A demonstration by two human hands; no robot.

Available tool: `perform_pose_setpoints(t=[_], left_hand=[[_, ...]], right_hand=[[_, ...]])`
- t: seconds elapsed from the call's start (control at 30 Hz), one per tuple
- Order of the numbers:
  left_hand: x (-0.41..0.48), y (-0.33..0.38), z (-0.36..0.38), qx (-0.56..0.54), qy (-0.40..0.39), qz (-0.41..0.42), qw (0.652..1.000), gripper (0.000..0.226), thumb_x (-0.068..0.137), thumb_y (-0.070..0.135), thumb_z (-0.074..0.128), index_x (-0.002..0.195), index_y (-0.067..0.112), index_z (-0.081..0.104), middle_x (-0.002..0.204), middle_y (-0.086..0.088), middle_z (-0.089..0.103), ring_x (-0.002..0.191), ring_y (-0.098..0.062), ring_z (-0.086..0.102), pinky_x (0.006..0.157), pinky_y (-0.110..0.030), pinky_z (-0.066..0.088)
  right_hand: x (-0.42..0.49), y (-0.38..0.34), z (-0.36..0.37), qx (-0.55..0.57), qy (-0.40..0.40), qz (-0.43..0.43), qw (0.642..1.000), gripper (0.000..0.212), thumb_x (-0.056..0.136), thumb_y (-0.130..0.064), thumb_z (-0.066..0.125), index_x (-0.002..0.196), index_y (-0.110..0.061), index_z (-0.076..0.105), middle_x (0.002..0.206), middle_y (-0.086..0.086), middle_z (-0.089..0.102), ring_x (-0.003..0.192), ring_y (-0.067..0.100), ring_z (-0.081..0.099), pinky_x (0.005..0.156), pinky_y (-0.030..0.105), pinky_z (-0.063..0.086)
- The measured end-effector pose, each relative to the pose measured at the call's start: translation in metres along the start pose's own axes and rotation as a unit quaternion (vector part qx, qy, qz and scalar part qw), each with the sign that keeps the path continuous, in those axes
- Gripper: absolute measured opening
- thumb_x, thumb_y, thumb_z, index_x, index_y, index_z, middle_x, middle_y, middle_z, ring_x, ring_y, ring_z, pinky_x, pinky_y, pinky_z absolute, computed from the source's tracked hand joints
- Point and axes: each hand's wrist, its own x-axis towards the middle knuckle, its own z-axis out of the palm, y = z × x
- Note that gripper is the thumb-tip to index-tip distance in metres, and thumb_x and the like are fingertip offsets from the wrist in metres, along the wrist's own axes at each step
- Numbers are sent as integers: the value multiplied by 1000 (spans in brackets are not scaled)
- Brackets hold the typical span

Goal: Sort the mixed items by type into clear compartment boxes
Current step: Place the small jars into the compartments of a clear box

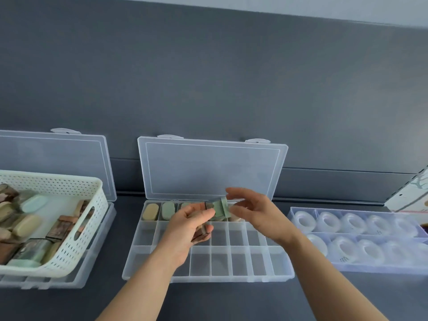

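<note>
A clear compartment box (pixel 208 278) lies open in the middle, its lid (pixel 212 169) standing against the wall. Its back row holds a tan capped piece (pixel 150 212) and a green one (pixel 168 210), with more behind my hands. My left hand (pixel 187 228) grips several small glass bottles, one brown-tinted bottle (pixel 201 237) showing below the fingers. A green-capped bottle (pixel 220 208) is held up between both hands over the back row. My right hand (pixel 252 212) has its fingers spread beside the green cap, fingertips close to it.
A white perforated basket (pixel 76 228) of mixed capped bottles sits on a second open clear box (pixel 69 282) at the left. A clear tray (pixel 361 267) of tape rolls lies at the right, with a white carton (pixel 410 195) behind it. The grey wall stands close behind.
</note>
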Motion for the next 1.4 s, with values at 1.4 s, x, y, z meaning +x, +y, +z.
perform_pose_setpoints(t=[1.4], left_hand=[[12, -18, 65, -66, -170, -19, 983, 28, 83, 17, 61, 98, -6, 62, 103, -23, 70, 95, -32, 70, 80, -35, 59]], right_hand=[[-32, 25, -48, 157, -11, -9, 988, 54, 81, 7, 69, 129, -13, 56, 119, 5, 66, 110, 18, 63, 97, 30, 50]])
